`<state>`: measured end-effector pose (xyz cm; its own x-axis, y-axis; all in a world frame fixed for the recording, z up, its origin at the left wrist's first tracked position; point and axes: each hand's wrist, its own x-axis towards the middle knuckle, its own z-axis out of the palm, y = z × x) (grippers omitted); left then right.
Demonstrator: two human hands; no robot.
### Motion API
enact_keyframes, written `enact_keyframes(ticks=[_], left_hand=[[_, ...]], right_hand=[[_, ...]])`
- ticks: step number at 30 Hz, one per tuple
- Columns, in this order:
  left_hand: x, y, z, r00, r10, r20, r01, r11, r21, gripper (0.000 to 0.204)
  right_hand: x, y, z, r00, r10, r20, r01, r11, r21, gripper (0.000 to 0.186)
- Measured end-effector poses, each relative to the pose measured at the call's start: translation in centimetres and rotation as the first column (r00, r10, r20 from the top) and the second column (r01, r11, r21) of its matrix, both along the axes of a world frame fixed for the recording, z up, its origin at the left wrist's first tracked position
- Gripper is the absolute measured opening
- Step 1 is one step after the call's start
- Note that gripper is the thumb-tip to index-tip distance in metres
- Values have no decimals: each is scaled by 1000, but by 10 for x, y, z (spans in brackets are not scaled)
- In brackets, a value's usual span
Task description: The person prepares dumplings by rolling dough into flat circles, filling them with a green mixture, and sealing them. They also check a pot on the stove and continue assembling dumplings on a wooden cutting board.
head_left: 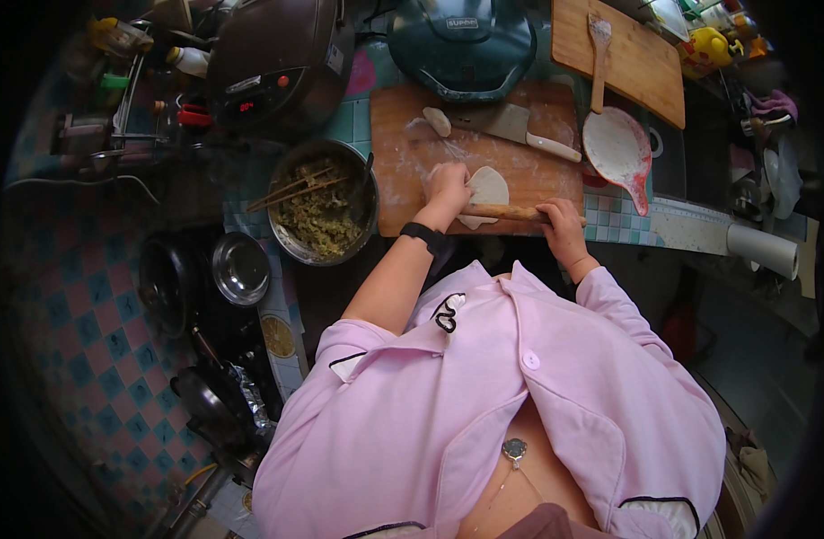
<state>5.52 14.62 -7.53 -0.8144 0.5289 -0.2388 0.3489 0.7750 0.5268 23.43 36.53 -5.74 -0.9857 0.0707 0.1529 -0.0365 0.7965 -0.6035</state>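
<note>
A flat white dough wrapper (490,186) lies on the floured wooden board (398,126). Its left edge is pinched in the curled fingers of my left hand (448,188). Across the lower part of the dough rests a wooden rolling pin (511,213), whose right end my right hand (564,229) grips. The pin's left end reaches close to my left wrist. Farther back on the board, a cleaver (511,122) lies with its pale handle to the right. Beside the blade is a small piece of dough (437,121).
Left of the board stands a metal bowl (370,216) of greenish filling (317,211) with chopsticks across it. Behind are a dark rice cooker (277,72) and a green electric griddle (463,40). At right sit a flour-filled red scoop (616,148), another cutting board (641,63) and a paper roll (762,250).
</note>
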Motion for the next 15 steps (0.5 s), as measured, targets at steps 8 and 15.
enact_keyframes(ticks=[8, 15], left_hand=[[-50, -35, 31, 922, 251, -294, -319, 924, -209, 9], [-94, -16, 20, 889, 1, -458, 51, 993, 102, 47]], right_hand=[[-1, 3, 4, 999, -28, -17, 28, 1000, 4, 38], [-7, 0, 1, 1000, 2, -10, -2, 1000, -3, 37]])
